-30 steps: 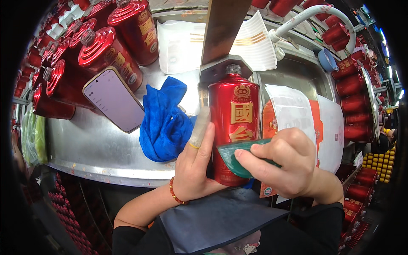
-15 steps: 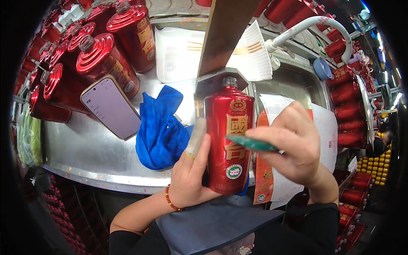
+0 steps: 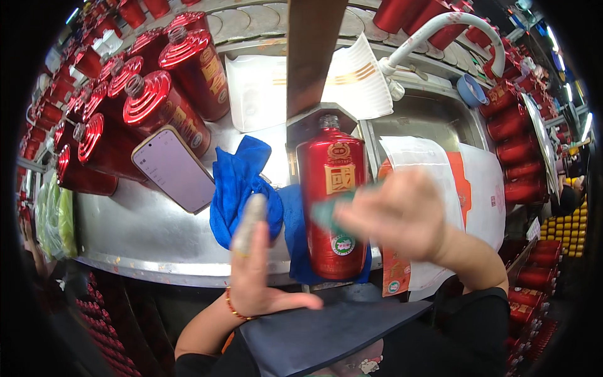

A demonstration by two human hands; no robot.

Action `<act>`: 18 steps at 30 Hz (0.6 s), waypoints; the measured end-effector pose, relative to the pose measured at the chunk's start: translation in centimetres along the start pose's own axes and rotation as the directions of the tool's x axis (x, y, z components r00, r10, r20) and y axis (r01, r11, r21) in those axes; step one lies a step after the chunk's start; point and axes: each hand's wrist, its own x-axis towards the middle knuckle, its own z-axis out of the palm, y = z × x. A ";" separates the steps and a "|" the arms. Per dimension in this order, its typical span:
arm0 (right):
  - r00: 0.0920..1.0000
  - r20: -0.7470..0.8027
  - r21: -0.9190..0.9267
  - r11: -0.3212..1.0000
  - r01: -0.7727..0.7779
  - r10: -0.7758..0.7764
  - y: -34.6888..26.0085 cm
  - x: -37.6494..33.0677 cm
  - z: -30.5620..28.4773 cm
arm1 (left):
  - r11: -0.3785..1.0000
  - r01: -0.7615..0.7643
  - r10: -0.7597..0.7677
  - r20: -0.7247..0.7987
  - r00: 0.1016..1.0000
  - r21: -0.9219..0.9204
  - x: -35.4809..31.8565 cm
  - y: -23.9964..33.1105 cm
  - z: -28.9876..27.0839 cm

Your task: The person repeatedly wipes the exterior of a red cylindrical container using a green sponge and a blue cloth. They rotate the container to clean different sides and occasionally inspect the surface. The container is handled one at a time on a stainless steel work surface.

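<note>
**Open left hand beside the red bottle, right hand blurred at its label**

Held by neither hand so far as can be told, the red bottle (image 3: 331, 201) stands upright on the steel counter (image 3: 138, 232), near its front edge. Left hand (image 3: 254, 267) is spread flat, fingers up and thumb stretched toward the bottle's foot, gripping nothing; it sits just left of the bottle and apart from it. Right hand (image 3: 402, 213) is blurred, pressed close to the bottle's right flank with a green, cloth-like piece (image 3: 330, 210) at its fingertips over the gold label; whether the fingers pinch that piece or merely press it cannot be told. Behind the left hand lies a crumpled blue cloth (image 3: 242, 182), reaching under the bottle. Farther left of that, a phone (image 3: 174, 168) leans against a row of red bottles lying on their sides (image 3: 157, 100). Beyond the right hand is a sink basin (image 3: 427, 116) with a white faucet (image 3: 440, 28) arching over it.
</note>
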 end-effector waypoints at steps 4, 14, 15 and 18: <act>0.956 0.271 0.422 0.907 -0.010 -0.116 -5.7 -1.8 -2.3 | 0.962 0.160 -0.165 0.001 0.986 0.222 -1.2 -2.2 -3.8; 0.259 0.232 0.643 0.052 -0.764 0.938 4.1 -14.4 -9.3 | 0.972 -0.097 0.053 0.202 0.978 0.213 1.1 1.7 0.2; 0.220 0.079 0.606 0.129 -0.785 0.972 5.5 -17.9 -10.5 | 0.964 -0.121 0.057 0.260 0.964 0.238 1.3 1.9 0.9; -0.184 -0.052 0.460 -0.140 -0.877 0.982 9.9 -29.8 -16.4 | 0.956 -0.115 0.017 0.339 0.940 0.269 1.6 2.6 3.1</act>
